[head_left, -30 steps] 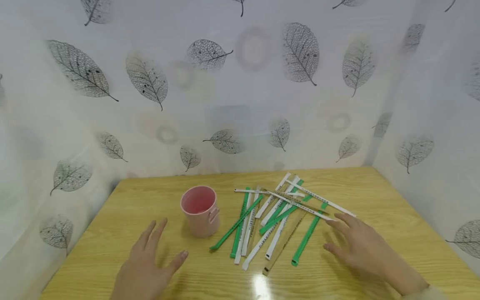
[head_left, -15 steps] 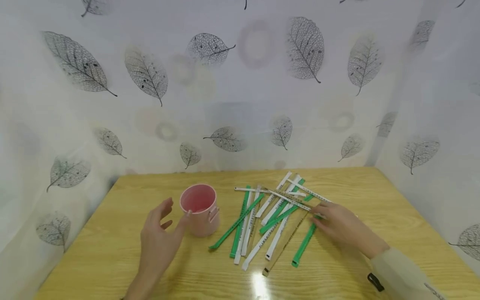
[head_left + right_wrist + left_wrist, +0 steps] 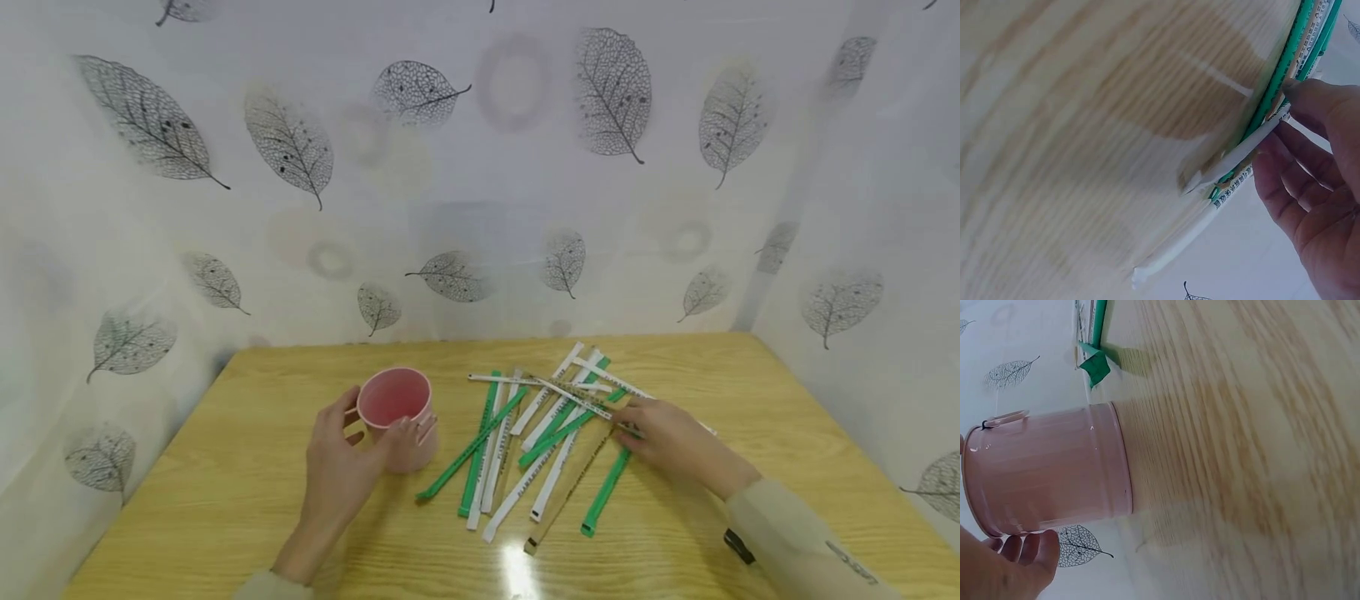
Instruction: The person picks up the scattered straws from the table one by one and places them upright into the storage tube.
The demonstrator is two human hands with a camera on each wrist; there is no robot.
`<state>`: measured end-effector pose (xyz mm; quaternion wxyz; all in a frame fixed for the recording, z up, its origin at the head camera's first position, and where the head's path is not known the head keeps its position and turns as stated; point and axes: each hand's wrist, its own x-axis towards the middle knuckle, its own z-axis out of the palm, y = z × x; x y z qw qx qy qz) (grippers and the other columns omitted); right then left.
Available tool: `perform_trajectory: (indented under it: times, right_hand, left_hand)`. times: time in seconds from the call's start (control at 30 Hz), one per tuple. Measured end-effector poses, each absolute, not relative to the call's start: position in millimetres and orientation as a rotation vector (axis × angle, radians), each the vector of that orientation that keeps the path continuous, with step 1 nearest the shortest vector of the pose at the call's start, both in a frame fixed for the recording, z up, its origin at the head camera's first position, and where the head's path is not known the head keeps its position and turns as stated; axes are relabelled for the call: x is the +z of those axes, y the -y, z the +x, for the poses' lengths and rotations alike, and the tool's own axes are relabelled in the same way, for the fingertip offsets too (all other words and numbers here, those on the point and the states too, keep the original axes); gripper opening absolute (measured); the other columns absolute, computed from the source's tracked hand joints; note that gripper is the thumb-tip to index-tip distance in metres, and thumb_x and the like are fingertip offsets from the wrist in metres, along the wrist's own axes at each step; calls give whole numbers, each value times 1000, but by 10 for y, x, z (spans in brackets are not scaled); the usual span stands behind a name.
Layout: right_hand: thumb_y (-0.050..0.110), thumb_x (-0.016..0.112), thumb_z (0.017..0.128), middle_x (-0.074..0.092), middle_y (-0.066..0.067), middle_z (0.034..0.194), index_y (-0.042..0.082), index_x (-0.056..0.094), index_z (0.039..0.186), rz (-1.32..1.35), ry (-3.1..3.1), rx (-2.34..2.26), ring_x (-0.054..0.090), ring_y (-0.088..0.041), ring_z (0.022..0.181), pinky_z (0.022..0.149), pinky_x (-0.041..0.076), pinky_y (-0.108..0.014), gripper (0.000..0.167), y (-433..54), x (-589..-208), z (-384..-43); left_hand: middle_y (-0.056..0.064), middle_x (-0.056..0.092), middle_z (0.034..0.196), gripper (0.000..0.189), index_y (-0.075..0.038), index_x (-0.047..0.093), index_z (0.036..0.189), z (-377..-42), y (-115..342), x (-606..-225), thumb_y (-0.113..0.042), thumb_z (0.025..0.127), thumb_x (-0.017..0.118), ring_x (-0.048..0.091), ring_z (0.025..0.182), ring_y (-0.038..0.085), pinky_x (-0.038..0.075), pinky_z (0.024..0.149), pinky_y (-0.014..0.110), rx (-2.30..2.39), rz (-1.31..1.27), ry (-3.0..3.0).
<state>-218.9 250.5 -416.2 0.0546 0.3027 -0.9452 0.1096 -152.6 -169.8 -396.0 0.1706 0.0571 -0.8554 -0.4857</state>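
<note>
A pink bucket (image 3: 415, 448) stands upright on the table; its small side handle shows in the left wrist view. My left hand (image 3: 345, 467) grips it near the rim, thumb on the near side and fingers at the left. In the left wrist view, curled fingers (image 3: 1029, 550) touch the bucket wall (image 3: 1054, 469). At the right of a loose pile of paper-wrapped straws, my right hand (image 3: 671, 437) pinches a white wrapped straw (image 3: 1244, 149) between thumb and fingers. A green wrapped straw (image 3: 606, 493) lies partly under that hand.
Several more white, green and brown wrapped straws (image 3: 512, 512) lie crossed over one another right of the bucket. The wood-grain table (image 3: 225, 500) ends at the back and sides against a leaf-patterned curtain (image 3: 480, 167).
My left hand has moved right and forward from beside the bucket and now grips it. My right hand has reached left into the straws and now pinches a white one.
</note>
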Motion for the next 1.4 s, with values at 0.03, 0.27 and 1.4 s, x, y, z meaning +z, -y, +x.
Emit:
perform_trajectory:
  times: [0.03,0.27,1.4]
  right_hand:
    - [12,75,92,71,-1,97,6,76,110,922,2872,333,65,-9,79,68,55,-27,19,-2501,-4164,-2199]
    - [6,74,91,75,-3,96,5,73,110,894,2931,328,68,-13,81,70,57,-32,19,-2446,-4164,-2281]
    - [-8,69,90,71,-10,90,-1,54,138,784,2497,1144,67,-3,81,69,60,-21,51,-2232,-3782,-2227]
  left_hand:
    - [15,50,144,84,-6,43,151,-1531,1697,-3965,-37,85,85,56,127,34,56,98,51,-1389,165,2428]
    - [15,45,143,93,-8,40,153,-1567,1687,-4020,-37,80,89,53,123,30,58,96,48,-1427,195,2423]
    - [18,41,141,87,-9,41,150,-1616,1643,-4042,-32,80,88,50,121,30,56,93,43,-1384,196,2444]
